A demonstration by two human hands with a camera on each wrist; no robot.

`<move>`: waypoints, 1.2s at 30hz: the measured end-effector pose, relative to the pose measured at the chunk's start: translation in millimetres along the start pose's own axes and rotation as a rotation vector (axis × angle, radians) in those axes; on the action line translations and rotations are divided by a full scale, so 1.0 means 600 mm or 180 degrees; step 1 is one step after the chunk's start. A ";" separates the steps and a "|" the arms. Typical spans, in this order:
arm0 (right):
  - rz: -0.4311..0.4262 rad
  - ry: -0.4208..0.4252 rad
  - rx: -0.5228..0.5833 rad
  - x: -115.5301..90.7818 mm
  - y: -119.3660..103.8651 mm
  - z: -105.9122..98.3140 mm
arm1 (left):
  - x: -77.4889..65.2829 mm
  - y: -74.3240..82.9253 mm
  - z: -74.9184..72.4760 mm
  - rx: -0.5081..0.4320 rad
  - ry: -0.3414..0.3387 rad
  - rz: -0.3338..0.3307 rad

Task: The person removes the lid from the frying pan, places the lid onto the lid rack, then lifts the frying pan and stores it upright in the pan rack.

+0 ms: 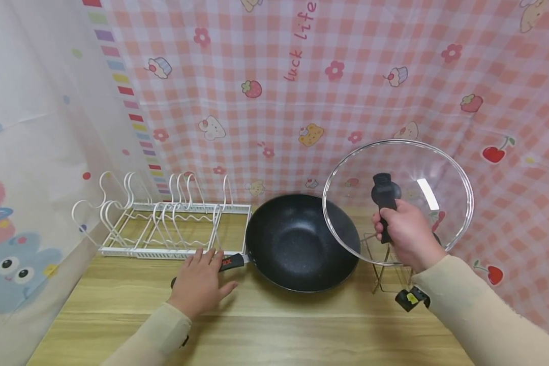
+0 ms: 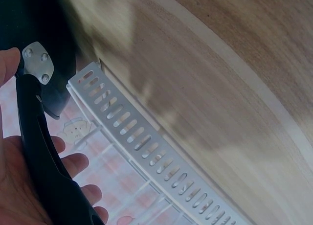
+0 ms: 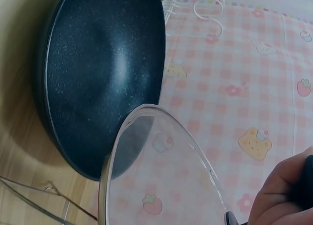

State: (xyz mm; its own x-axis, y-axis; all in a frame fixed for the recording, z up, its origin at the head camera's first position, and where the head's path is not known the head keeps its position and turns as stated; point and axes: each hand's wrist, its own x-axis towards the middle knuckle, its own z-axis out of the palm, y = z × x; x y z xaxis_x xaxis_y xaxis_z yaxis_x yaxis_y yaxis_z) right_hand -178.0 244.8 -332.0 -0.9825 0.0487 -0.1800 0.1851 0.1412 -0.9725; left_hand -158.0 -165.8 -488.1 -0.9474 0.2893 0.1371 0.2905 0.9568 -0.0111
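Observation:
A black wok [image 1: 302, 249] stands on the wooden table, its handle [image 1: 232, 262] pointing left. Over that handle lies my left hand [image 1: 201, 282], palm toward it, fingers extended and thumb apart; in the left wrist view the handle [image 2: 46, 156] runs across the palm without the fingers closed round it. My right hand [image 1: 414, 234] grips the black handle [image 1: 383, 185] of a round glass lid [image 1: 421, 157]. Tilted up, the lid is held right of the wok, its left edge overlapping the wok's rim in the head view. The right wrist view shows the lid [image 3: 171, 156] beside the wok [image 3: 98, 78].
A white wire rack [image 1: 160, 253] with several upright loops stands left of the wok. Partly seen through the lid, a thin metal wire stand [image 1: 376, 279] is at the right. A pink checkered cloth [image 1: 274, 112] hangs behind the table [image 1: 274, 335].

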 end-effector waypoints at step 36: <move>0.0056 0.0153 0.0088 -0.018 0.006 -0.104 | 0.030 0.067 -0.011 -0.0310 0.0200 0.0244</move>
State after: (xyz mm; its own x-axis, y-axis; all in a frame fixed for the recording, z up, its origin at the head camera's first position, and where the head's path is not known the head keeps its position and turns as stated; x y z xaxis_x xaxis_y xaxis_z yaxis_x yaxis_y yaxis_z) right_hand -165.1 306.7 -324.0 -0.9768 0.0986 -0.1903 0.2009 0.1126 -0.9731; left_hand -162.3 -122.2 -479.5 -0.9126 0.3559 0.2013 0.3762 0.9237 0.0720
